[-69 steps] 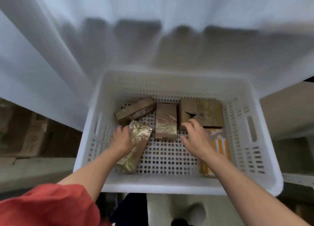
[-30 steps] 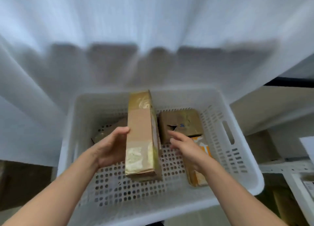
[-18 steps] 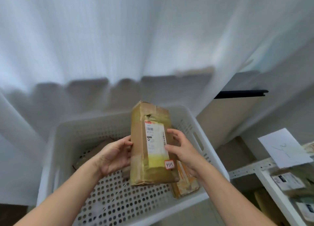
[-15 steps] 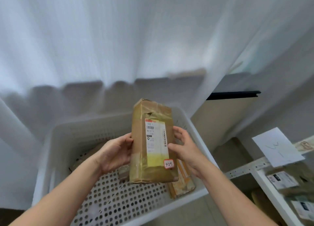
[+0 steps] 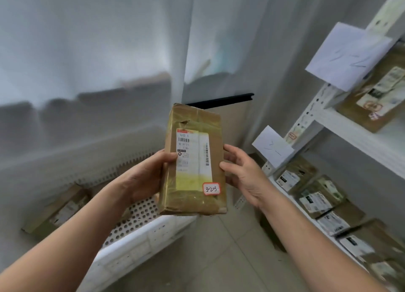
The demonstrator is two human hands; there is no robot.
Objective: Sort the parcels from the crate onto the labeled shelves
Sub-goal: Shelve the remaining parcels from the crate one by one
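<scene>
A single wide-angle view from a camera on the person's head, looking forward and slightly down along both bare forearms. The left hand and right hand hold a taped brown parcel upright close to the lens, near the middle of the frame. The camera faces a white curtain, with the white crate low on the left and the white shelves rising along the right edge, their lines slanting.
</scene>
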